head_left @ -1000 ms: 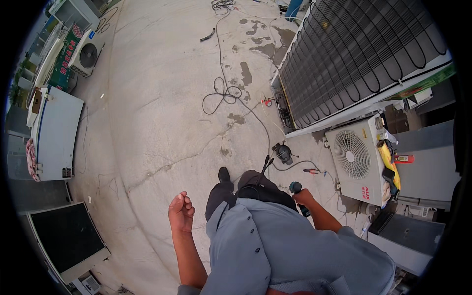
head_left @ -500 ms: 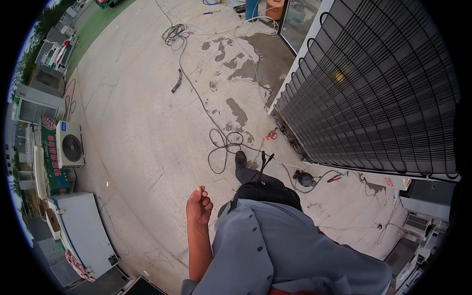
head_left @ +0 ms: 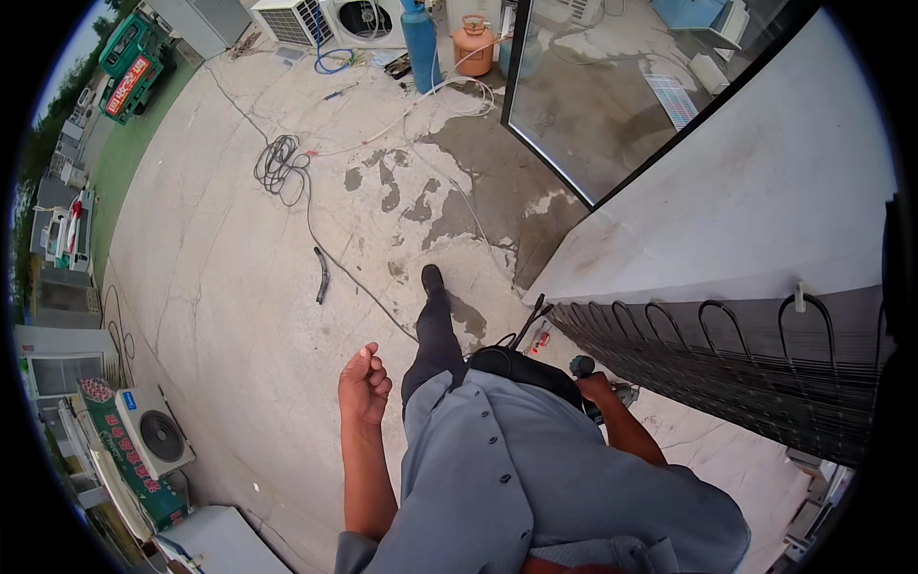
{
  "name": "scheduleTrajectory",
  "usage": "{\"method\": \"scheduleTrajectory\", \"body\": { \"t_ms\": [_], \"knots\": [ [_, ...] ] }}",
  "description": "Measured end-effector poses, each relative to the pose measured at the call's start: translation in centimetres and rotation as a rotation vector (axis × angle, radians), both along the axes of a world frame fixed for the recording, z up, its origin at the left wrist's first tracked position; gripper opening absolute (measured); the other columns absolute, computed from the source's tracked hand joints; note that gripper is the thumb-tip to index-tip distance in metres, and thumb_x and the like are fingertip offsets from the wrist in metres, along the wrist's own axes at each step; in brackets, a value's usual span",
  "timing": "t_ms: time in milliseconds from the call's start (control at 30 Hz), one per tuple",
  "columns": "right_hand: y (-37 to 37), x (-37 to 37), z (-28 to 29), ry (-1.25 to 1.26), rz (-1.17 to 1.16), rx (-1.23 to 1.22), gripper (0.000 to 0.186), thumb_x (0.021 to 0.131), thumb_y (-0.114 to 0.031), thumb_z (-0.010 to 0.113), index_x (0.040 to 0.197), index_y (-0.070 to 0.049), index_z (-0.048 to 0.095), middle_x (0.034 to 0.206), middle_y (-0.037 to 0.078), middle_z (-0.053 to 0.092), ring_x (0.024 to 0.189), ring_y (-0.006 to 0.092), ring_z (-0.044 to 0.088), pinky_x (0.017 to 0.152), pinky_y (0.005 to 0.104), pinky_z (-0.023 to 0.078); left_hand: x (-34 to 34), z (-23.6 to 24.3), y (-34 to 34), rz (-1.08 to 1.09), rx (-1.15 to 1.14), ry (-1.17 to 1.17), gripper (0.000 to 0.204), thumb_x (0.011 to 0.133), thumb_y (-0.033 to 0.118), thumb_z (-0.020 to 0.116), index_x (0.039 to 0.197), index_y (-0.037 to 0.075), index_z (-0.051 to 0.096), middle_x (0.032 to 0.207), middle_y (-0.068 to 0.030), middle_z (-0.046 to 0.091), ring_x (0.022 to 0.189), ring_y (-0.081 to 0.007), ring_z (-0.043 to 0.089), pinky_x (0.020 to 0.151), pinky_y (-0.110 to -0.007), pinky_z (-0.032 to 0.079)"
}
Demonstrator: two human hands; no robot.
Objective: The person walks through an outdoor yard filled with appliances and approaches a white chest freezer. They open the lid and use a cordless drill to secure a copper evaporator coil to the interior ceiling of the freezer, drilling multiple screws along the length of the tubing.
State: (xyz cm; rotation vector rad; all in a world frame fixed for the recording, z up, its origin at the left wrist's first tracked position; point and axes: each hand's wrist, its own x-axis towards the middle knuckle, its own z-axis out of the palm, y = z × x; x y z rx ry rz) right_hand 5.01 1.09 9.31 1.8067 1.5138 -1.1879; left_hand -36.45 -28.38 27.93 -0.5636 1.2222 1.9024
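My left hand hangs over the concrete floor, left of my body. Its fingers are curled in with the thumb against them, and nothing shows in it. At my right side, my right hand is wrapped around a dark power tool with a rounded end; my hand and shirt hide much of it, so its exact kind is unclear. Close to that hand stands a tall cabinet with a white side panel and a dark wire condenser grid on its back. A red-handled item lies on the floor by the cabinet's base.
Ahead, a black cable lies coiled, near a short black hose piece. A glass door juts out at the cabinet's front. Beyond are a blue cylinder, an orange tank and wet patches. An outdoor unit stands left.
I have stepped forward and turned, so the cabinet's side and glass door now show. My right hand has come into view with the power tool. My left hand stays curled.
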Motion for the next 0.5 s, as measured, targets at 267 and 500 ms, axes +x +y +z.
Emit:
{"method": "scheduleTrajectory", "body": {
  "t_ms": [267,500],
  "knots": [
    [2.4,-14.1,-3.2,-0.103,-0.016,-0.093,0.066,0.075,-0.05,0.08,0.105,0.009,0.074,0.11,0.027,0.074,0.103,0.0392,0.073,0.086,0.0445,0.056,-27.5,3.0,18.8,-0.215,-0.091,0.134,0.031,0.102,0.019,0.067,0.126,-0.001,0.064,0.091,-0.0005,0.064,0.06,-0.0043,0.039,0.049,-0.02,0.032],
    [13.2,-31.5,3.2,-0.047,-0.276,-0.025,0.058,0.074,-0.044,0.08,0.098,0.008,0.074,0.102,0.026,0.075,0.094,0.0369,0.074,0.081,0.0435,0.057,-41.9,6.8,42.5,-0.604,-0.012,0.251,0.025,0.104,0.021,0.065,0.119,0.001,0.068,0.088,-0.0004,0.065,0.059,-0.0032,0.037,0.047,-0.019,0.03]
  ]
}}
